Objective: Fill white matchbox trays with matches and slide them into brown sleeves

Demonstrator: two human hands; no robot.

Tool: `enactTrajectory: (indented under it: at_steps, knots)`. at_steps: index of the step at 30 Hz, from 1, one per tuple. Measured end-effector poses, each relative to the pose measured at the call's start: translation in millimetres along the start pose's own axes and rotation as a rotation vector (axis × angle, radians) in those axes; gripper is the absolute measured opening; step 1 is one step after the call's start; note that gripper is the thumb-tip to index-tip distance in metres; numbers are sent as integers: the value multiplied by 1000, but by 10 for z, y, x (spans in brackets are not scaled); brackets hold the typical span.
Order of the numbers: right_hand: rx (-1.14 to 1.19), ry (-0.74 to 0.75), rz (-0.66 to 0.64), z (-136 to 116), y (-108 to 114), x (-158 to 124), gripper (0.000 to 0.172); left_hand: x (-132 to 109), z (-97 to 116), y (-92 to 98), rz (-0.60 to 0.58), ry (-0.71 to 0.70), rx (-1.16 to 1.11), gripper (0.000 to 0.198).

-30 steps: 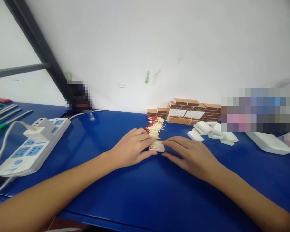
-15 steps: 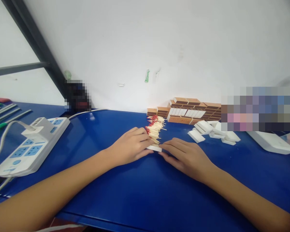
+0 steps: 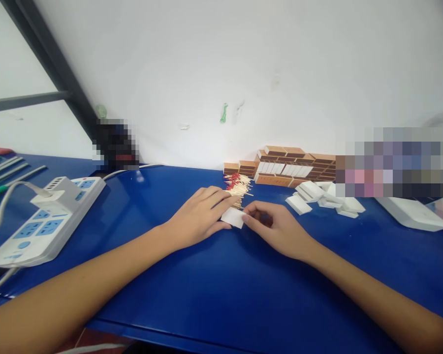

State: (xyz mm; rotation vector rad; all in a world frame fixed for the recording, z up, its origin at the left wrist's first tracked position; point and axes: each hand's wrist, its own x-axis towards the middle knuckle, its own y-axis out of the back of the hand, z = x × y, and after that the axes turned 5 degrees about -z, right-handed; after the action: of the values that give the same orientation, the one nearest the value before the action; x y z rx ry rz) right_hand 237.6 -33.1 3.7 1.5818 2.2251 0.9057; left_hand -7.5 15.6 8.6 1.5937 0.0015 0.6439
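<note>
A small white box tray (image 3: 233,217), tilted with a broad flat face showing, is between my hands on the blue table (image 3: 206,295). My left hand (image 3: 199,216) is at its left, with the thumb below and the fingers over its upper edge. The thumb and index finger of my right hand (image 3: 276,226) pinch its right end. Just behind the tray lies a heap of red-tipped matches (image 3: 239,184), partly hidden by my left fingers.
Brown matchboxes (image 3: 288,167) are stacked against the wall, and several white trays (image 3: 325,196) lie in front. A white power strip (image 3: 47,221) with cables and green-handled tools (image 3: 7,179) are at left. A white device (image 3: 409,214) is at right.
The white tray has tipped from lying low to showing its broad face. My right fingers have bent into a pinch at its end, and my left fingers have shifted slightly.
</note>
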Motion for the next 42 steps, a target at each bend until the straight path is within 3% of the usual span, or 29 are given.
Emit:
enactTrajectory:
  at_steps: [4, 16, 20, 27, 30, 35, 42]
  knots:
    - [82, -83, -74, 14, 57, 92, 31, 0, -4, -15, 12, -1, 2, 64]
    - [390, -357, -118, -43, 157, 149, 39, 7, -33, -27, 2, 42, -37, 69]
    - [503, -385, -129, -19, 183, 158, 41, 10, -39, -37, 11, 38, -40, 70]
    - [599, -313, 40, 9, 279, 147, 38, 2, -12, -31, 59, 68, 14, 77]
    - [505, -287, 111, 62, 354, 115, 37, -2, 6, -15, 76, 90, 17, 84]
    - [86, -151, 161, 150, 521, -10, 36, -12, 40, -7, 47, 74, 1, 75]
    - [-403, 90, 393, 262, 941, -160, 15, -12, 60, -10, 38, 68, -12, 63]
